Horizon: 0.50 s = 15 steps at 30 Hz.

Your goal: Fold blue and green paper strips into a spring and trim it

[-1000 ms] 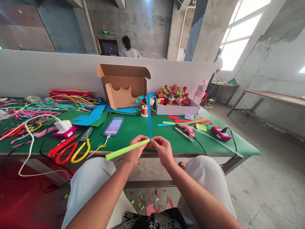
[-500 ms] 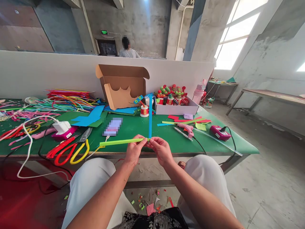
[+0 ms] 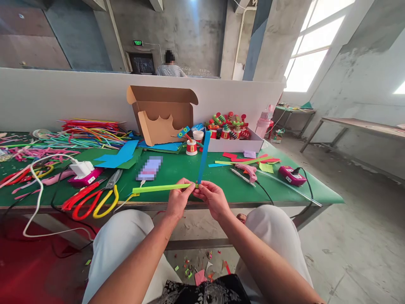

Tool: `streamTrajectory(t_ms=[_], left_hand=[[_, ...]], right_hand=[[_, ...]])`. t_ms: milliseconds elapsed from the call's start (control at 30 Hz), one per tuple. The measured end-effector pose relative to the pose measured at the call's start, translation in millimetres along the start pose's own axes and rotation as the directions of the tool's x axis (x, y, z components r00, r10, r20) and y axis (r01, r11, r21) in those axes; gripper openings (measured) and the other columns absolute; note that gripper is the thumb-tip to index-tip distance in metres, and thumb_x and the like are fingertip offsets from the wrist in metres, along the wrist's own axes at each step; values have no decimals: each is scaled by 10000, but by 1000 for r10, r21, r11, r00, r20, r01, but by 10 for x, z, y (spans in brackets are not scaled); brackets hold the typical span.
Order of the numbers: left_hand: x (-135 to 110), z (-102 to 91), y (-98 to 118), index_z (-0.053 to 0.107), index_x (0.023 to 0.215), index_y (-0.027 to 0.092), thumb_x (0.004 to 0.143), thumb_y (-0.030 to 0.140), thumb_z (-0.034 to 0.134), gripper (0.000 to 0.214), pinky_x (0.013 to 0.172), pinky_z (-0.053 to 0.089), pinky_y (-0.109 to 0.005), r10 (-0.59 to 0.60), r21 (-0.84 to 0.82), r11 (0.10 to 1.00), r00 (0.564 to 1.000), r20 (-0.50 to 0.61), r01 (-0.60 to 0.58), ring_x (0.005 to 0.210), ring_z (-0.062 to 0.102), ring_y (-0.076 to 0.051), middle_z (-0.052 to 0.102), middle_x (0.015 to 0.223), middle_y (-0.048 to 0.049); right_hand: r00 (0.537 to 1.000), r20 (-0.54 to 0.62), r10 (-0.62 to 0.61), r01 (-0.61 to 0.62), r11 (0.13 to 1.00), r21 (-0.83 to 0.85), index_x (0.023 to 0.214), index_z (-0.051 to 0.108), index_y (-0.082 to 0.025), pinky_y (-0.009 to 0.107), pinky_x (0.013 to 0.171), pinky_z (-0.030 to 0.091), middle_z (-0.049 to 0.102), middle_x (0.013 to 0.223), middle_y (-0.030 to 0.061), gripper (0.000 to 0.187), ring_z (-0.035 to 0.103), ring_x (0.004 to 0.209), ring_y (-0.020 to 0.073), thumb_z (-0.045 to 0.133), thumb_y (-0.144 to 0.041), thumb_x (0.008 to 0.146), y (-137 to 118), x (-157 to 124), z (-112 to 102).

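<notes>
A light-green paper strip (image 3: 158,188) reaches out leftward from my left hand (image 3: 179,197), whose thumb and fingers pinch its right end. My right hand (image 3: 212,197) is closed on the lower end of a blue paper strip (image 3: 204,158), which stands up from the fingertips and leans a little right. The two strips meet at a corner between my hands, just above the table's front edge. My fingers partly cover that joint. Behind the blue strip stands a small red-and-white paper cup figure (image 3: 191,147) with coiled arms.
Scissors (image 3: 109,190), red-handled pliers (image 3: 80,196) and a phone (image 3: 149,168) lie left on the green table (image 3: 177,169). A pink glue gun (image 3: 248,171), paper strips and a power socket (image 3: 292,176) are right. Behind stand a cardboard box (image 3: 164,109) and a white box (image 3: 234,146) of figures.
The blue strip has tipped from upright to leaning right, its top now farther right. Both hands stay in nearly the same place.
</notes>
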<state>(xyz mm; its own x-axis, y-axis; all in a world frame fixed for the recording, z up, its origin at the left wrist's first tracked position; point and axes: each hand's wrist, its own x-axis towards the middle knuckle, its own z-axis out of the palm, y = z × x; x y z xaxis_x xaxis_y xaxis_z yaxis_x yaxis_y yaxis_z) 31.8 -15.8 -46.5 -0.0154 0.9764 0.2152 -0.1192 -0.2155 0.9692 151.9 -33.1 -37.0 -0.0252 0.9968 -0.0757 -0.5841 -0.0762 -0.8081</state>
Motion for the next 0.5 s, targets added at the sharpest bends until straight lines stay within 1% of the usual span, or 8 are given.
streamTrajectory(t_ms=[233, 367, 500], left_hand=[[-9, 9, 42, 596, 621, 205, 685, 425, 685, 246, 596, 363, -233, -6, 20, 1000, 1000, -2, 6, 632, 473, -131, 546, 629, 28], [-19, 10, 50, 601, 614, 210, 679, 434, 689, 249, 594, 364, -238, -2, 27, 1000, 1000, -11, 2, 634, 485, -140, 551, 619, 24], [-9, -2, 35, 604, 620, 203, 672, 426, 701, 249, 608, 381, -235, -18, -3, 1000, 1000, -17, 18, 639, 505, -134, 564, 621, 27]], right_hand=[[1000, -19, -13, 14, 1000, 23, 703, 708, -158, 288, 719, 582, 719, 685, 17, 343, 678, 611, 136, 896, -320, 465, 16, 12, 0], [998, -44, -45, 45, 999, 15, 710, 707, -162, 323, 710, 589, 714, 666, 16, 337, 676, 593, 150, 891, -324, 479, 28, 14, 0], [998, -33, -45, 45, 999, 1, 723, 702, -161, 328, 733, 584, 721, 679, 22, 342, 684, 607, 154, 890, -316, 483, 18, 7, -1]])
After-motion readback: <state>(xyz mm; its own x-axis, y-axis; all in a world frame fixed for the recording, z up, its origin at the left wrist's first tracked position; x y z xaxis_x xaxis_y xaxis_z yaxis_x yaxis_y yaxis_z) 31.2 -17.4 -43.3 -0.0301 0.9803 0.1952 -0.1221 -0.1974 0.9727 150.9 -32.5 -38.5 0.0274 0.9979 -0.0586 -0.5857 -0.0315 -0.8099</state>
